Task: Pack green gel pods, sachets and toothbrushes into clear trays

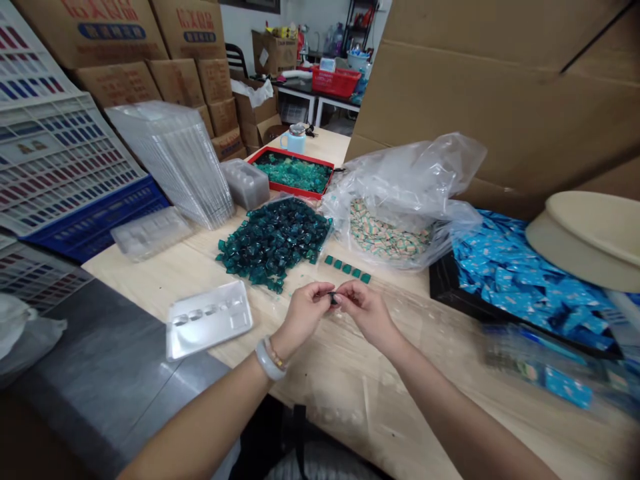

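My left hand (pixel 304 313) and my right hand (pixel 367 312) meet over the table's near side. Between their fingertips they pinch a small dark green piece (pixel 333 299), mostly covered by the fingers. Just beyond is a row of several flat green squares (pixel 347 269). To the left lies a heap of glossy dark green pieces (pixel 277 240), which look translucent. A clear plastic tray (pixel 210 320) with moulded hollows rests at the table's left edge, apart from my left hand.
Stacked clear trays (pixel 175 160) lean at the left by plastic crates (pixel 65 140). Farther back are a red tray (pixel 295 170) of green bits and a blue mug (pixel 295 139). On the right, a plastic bag (pixel 415 167) holds small printed pieces beside a black bin (pixel 445 283) of blue packets.
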A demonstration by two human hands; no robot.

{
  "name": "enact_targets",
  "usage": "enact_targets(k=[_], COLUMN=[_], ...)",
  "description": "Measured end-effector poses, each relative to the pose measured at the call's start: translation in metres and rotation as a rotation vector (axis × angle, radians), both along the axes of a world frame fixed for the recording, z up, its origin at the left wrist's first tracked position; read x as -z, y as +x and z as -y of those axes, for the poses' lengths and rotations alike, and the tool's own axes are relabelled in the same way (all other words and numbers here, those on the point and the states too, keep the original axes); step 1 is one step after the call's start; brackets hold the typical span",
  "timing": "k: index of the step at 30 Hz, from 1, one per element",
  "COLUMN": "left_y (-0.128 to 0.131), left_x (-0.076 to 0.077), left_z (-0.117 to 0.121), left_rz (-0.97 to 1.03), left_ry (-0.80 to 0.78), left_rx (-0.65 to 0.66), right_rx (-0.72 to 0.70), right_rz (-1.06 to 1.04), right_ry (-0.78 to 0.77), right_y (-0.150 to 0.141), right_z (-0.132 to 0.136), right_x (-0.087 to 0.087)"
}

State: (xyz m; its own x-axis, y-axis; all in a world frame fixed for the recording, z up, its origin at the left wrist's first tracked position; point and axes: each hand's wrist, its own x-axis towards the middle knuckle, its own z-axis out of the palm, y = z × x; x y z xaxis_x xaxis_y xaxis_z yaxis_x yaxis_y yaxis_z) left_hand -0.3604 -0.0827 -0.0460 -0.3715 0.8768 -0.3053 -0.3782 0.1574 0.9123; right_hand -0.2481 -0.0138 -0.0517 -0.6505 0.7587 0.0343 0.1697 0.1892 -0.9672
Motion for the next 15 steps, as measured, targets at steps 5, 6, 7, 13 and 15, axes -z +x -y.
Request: enact_targets(k=[5, 6, 7, 13, 15], left_y=[0.003, 0.003, 0.004, 0.011, 0.010], left_x=[0.002, 0.003, 0.004, 0.013, 0.019], left_z=[0.005, 0.005, 0.005, 0.021, 0.042], left_rz=[0.170, 0.267, 0.349, 0.166, -0.226], left_ry=[-0.017, -0.042, -0.075, -0.142, -0.074], left_rx=[0.111, 0.141, 0.170, 0.334, 0.423], right_rx=[-0.053, -0.073, -0.087, 0.014, 0.094], right_rz=[-0.002, 0.000, 0.002, 0.039, 0.111], right_ry=[0.089, 0.104, 0.108, 0.112, 0.181], right_y=[0.014, 0.017, 0.020, 0.033, 0.042], right_z=[0.009, 0.010, 0.012, 0.007, -0.001], right_x=[0.000, -0.002, -0.004, 0.005, 0.014])
